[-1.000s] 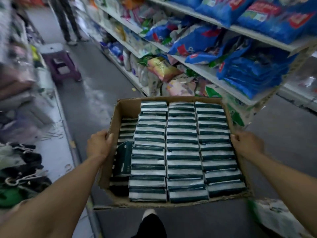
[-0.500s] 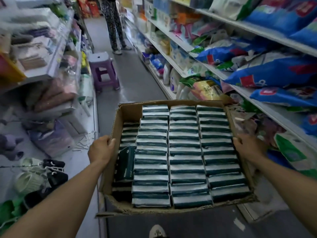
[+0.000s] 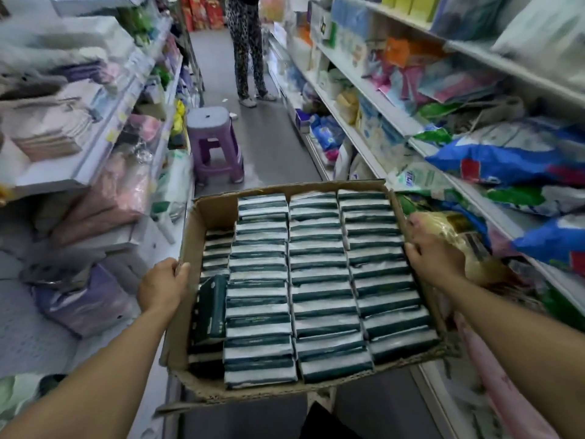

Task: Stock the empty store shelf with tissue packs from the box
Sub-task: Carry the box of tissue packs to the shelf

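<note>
I carry an open cardboard box (image 3: 218, 210) at waist height in a narrow shop aisle. Inside it, dark green and white tissue packs (image 3: 319, 280) lie in three full rows, with a lower partial row at the left and one pack standing on end (image 3: 211, 308). My left hand (image 3: 161, 285) grips the box's left wall, thumb over the rim. My right hand (image 3: 432, 258) grips the right wall, fingers over the rim. The box's right side is close to the goods on the right shelving.
Stocked shelves line both sides: folded cloth and bags on the left shelves (image 3: 95, 160), blue and green bags on the right shelves (image 3: 506, 166). A purple plastic stool (image 3: 215, 144) stands in the aisle ahead. Farther on stands a person (image 3: 248, 49) in patterned trousers.
My view has turned to look down the aisle and I have moved forward with the box; the stool and the person are nearer. Both hands keep their grip on the box walls.
</note>
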`<move>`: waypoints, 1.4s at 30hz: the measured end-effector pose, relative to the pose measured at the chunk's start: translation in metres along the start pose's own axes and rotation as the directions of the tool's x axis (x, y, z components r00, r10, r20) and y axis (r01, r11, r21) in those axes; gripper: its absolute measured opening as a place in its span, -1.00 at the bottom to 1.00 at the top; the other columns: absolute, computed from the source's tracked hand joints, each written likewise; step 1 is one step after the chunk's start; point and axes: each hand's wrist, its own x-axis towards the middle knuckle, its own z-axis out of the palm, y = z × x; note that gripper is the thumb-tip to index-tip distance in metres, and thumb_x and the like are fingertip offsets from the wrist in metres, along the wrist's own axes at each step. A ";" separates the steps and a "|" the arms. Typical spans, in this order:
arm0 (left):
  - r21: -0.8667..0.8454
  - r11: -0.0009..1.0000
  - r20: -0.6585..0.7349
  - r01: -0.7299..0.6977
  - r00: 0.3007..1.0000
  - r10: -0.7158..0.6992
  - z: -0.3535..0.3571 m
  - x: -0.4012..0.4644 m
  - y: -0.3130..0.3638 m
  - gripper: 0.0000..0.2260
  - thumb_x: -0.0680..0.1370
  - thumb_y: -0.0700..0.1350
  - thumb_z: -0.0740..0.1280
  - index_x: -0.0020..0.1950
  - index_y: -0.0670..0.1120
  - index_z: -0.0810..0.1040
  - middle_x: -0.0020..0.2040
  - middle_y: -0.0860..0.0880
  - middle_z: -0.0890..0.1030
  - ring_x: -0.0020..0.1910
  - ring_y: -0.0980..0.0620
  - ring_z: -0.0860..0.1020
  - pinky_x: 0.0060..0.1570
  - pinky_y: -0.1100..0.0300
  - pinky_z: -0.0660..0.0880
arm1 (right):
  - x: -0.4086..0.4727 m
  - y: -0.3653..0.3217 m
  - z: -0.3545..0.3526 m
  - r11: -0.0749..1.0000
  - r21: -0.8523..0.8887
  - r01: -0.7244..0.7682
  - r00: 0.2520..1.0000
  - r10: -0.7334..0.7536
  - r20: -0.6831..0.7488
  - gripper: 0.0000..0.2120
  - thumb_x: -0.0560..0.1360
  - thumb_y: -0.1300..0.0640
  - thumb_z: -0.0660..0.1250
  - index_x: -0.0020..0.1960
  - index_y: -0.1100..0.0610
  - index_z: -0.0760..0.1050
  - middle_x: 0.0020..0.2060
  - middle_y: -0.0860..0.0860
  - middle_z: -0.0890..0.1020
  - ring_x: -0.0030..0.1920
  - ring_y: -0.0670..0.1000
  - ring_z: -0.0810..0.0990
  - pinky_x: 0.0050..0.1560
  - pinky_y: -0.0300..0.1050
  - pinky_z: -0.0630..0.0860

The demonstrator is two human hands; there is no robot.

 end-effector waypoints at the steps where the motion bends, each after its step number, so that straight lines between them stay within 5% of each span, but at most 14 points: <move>1: -0.001 1.000 -0.005 0.016 1.000 -0.016 0.005 0.020 0.008 -0.68 0.60 -0.02 0.30 -0.30 -0.16 0.44 -0.31 -0.19 0.53 -0.25 -0.24 0.52 -0.33 0.05 0.34 | 0.029 -0.008 0.002 1.000 -0.007 0.015 1.000 -0.015 -0.016 -0.71 0.59 -0.05 0.16 0.02 0.09 0.58 -0.02 0.12 0.62 -0.04 0.18 0.57 -0.17 -0.06 0.46; 7: -0.045 0.994 0.001 0.102 0.995 -0.102 0.028 0.133 0.059 -0.67 0.60 -0.03 0.30 -0.33 -0.13 0.44 -0.35 -0.16 0.51 -0.28 -0.20 0.50 -0.30 0.08 0.31 | 0.193 -0.058 0.004 0.993 -0.067 0.102 0.995 -0.102 -0.001 -0.72 0.59 -0.03 0.18 -0.11 0.12 0.54 -0.12 0.18 0.64 -0.10 0.22 0.59 -0.24 -0.07 0.37; 20: -0.060 0.965 -0.035 0.253 0.966 -0.256 0.067 0.423 0.142 -0.64 0.60 -0.04 0.29 -0.38 -0.08 0.35 -0.40 -0.06 0.41 -0.27 -0.16 0.47 -0.24 0.07 0.38 | 0.535 -0.212 0.043 0.967 -0.107 0.229 0.973 -0.227 0.032 -0.71 0.59 -0.08 0.14 -0.05 0.07 0.55 -0.12 0.13 0.63 -0.09 0.19 0.60 -0.23 -0.08 0.45; 26: -0.041 0.956 -0.047 0.291 0.955 -0.293 0.072 0.555 0.171 -0.68 0.61 -0.01 0.28 -0.32 -0.06 0.37 -0.27 -0.15 0.51 -0.24 -0.12 0.43 -0.22 0.08 0.34 | 0.673 -0.291 0.041 0.953 -0.065 0.296 0.955 -0.295 0.022 -0.72 0.58 -0.05 0.19 -0.16 0.10 0.54 -0.17 0.15 0.63 -0.14 0.20 0.60 -0.22 -0.05 0.48; 31: -0.010 0.944 -0.073 0.329 0.942 -0.329 0.093 0.644 0.191 -0.72 0.59 -0.02 0.30 -0.26 -0.14 0.45 -0.19 -0.29 0.61 -0.14 -0.30 0.56 -0.18 0.00 0.41 | 0.792 -0.351 0.052 0.911 -0.103 0.399 0.917 -0.397 0.039 -0.72 0.58 -0.05 0.18 -0.11 0.08 0.57 -0.12 0.16 0.64 -0.09 0.21 0.61 -0.24 -0.06 0.40; 38: -0.001 0.885 -0.142 0.465 0.876 -0.460 0.145 0.766 0.234 -0.75 0.59 -0.03 0.30 -0.20 -0.14 0.54 -0.32 -0.14 0.54 -0.30 -0.14 0.45 -0.28 0.10 0.34 | 0.971 -0.430 0.074 0.862 -0.053 0.505 0.862 -0.500 0.086 -0.72 0.57 -0.03 0.23 -0.27 0.07 0.44 -0.22 0.20 0.62 -0.16 0.25 0.60 -0.28 -0.06 0.35; 42: -0.048 0.818 -0.176 0.574 0.801 -0.572 0.168 0.822 0.260 -0.67 0.58 0.01 0.32 -0.35 -0.06 0.39 -0.41 -0.06 0.43 -0.33 -0.13 0.45 -0.25 0.04 0.43 | 1.066 -0.486 0.076 0.795 -0.078 0.602 0.798 -0.596 0.087 -0.73 0.58 -0.04 0.21 -0.22 0.07 0.49 -0.20 0.17 0.63 -0.14 0.22 0.61 -0.28 -0.09 0.35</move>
